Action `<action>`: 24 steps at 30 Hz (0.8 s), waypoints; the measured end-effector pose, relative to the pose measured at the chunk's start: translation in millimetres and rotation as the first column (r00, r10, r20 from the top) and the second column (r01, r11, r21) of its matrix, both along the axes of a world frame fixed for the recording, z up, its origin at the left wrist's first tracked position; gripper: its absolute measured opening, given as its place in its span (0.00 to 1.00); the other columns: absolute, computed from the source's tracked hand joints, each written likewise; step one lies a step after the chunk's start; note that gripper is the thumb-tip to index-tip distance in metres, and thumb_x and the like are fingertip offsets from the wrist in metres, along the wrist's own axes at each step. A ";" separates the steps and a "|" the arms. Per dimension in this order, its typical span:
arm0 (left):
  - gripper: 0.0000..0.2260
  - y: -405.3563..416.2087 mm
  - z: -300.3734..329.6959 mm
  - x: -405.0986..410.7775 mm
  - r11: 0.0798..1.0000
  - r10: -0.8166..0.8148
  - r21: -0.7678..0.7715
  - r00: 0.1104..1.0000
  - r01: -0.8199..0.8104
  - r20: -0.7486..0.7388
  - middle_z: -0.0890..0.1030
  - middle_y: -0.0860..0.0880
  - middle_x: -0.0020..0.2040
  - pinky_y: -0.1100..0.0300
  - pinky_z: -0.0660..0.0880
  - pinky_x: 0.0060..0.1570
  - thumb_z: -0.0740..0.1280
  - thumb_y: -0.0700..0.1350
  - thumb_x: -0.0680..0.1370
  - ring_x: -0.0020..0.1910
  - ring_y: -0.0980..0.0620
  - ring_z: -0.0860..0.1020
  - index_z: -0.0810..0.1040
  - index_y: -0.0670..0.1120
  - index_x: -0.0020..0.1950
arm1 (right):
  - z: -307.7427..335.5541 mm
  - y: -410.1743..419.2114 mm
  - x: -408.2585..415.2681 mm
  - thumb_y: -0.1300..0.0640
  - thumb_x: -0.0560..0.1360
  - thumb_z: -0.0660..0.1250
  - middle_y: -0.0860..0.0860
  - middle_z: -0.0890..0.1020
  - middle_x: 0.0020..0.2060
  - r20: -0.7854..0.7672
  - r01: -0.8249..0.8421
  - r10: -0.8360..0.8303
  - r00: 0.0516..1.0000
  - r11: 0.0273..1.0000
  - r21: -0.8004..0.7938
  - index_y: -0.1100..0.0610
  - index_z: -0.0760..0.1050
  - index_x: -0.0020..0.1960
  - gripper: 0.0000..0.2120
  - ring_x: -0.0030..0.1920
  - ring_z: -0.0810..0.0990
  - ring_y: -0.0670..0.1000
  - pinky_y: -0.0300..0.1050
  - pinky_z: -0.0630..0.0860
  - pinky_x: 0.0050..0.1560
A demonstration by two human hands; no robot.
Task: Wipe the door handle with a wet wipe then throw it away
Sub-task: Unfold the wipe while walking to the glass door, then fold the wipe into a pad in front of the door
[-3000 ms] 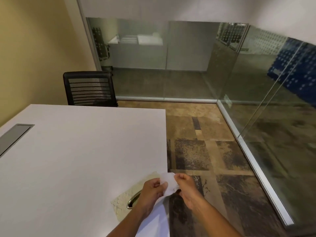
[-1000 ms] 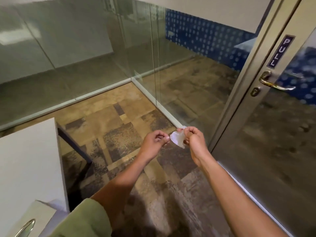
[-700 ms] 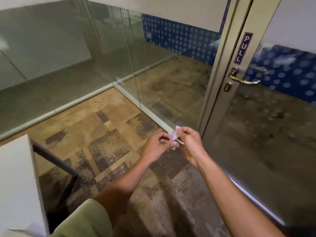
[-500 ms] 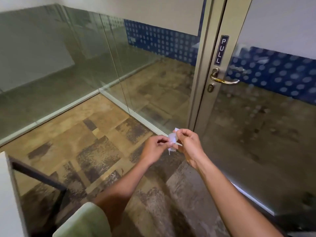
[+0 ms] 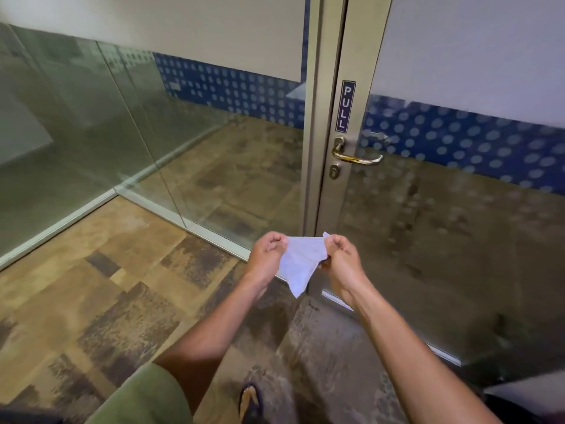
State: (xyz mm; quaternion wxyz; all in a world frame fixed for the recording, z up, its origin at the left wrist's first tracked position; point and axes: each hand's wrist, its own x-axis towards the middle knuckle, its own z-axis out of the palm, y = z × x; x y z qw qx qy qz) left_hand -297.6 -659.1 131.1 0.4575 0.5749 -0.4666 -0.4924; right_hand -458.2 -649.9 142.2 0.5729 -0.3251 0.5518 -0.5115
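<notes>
Stretching the wipe (image 5: 298,261) between the 2 hands, the person holds it out in front of the door (image 5: 458,240) — likely to open it flat so more damp surface meets the metal. The left hand (image 5: 269,250) pinches one upper corner, the right hand (image 5: 341,255) the other, and the loose lower point hangs free over the floor (image 5: 122,286). The handle (image 5: 356,156) sits above and just right of the hands, well apart from them, under the PULL sign (image 5: 346,106). Wiping is not yet begun — no bin is visible.

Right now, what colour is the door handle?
Shiny gold door handle, clearest in the head view.
</notes>
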 end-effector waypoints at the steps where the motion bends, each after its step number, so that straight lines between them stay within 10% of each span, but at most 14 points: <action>1: 0.11 -11.5 -0.3 1.5 1.000 -0.031 0.002 0.999 0.031 -0.016 0.76 0.50 0.37 0.57 0.65 0.39 0.63 0.41 0.83 0.38 0.51 0.71 0.77 0.50 0.42 | 1.1 -9.4 1.6 0.62 0.83 0.58 0.55 0.77 0.59 0.038 0.041 -0.042 0.998 0.999 0.012 0.56 0.71 0.42 0.11 0.32 0.76 0.46 0.40 0.74 0.33; 7: 0.11 -68.5 10.0 19.8 0.977 -0.213 -0.017 0.975 0.213 -0.055 0.76 0.53 0.37 0.61 0.64 0.38 0.64 0.40 0.83 0.39 0.55 0.71 0.76 0.49 0.41 | 17.6 -49.7 9.5 0.63 0.82 0.59 0.54 0.83 0.36 0.245 0.195 -0.211 0.946 0.977 0.086 0.57 0.72 0.45 0.09 0.30 0.83 0.48 0.45 0.80 0.32; 12: 0.12 -113.0 21.2 39.0 0.927 -0.372 0.001 0.919 0.375 -0.129 0.77 0.54 0.33 0.65 0.67 0.28 0.63 0.38 0.82 0.29 0.58 0.71 0.76 0.48 0.41 | 24.2 -79.5 21.0 0.60 0.82 0.61 0.55 0.82 0.42 0.112 0.267 -0.273 0.956 0.962 0.059 0.55 0.74 0.47 0.06 0.37 0.80 0.51 0.43 0.77 0.38; 19: 0.13 -155.1 20.8 44.9 0.875 -0.387 0.008 0.711 0.483 -0.588 0.85 0.38 0.52 0.56 0.78 0.56 0.55 0.35 0.84 0.52 0.48 0.82 0.71 0.43 0.41 | 29.8 -105.4 28.9 0.60 0.79 0.66 0.48 0.85 0.40 0.066 0.259 -0.257 0.964 0.965 -0.028 0.51 0.78 0.44 0.08 0.42 0.81 0.51 0.46 0.77 0.43; 24: 0.15 -173.9 22.1 33.9 0.885 -0.276 0.093 0.674 0.457 -0.685 0.83 0.35 0.49 0.52 0.83 0.43 0.54 0.45 0.86 0.46 0.43 0.85 0.76 0.39 0.49 | 29.0 -117.0 30.7 0.62 0.70 0.77 0.52 0.84 0.41 0.011 0.162 -0.162 0.987 0.985 -0.057 0.56 0.79 0.57 0.17 0.47 0.83 0.54 0.53 0.79 0.57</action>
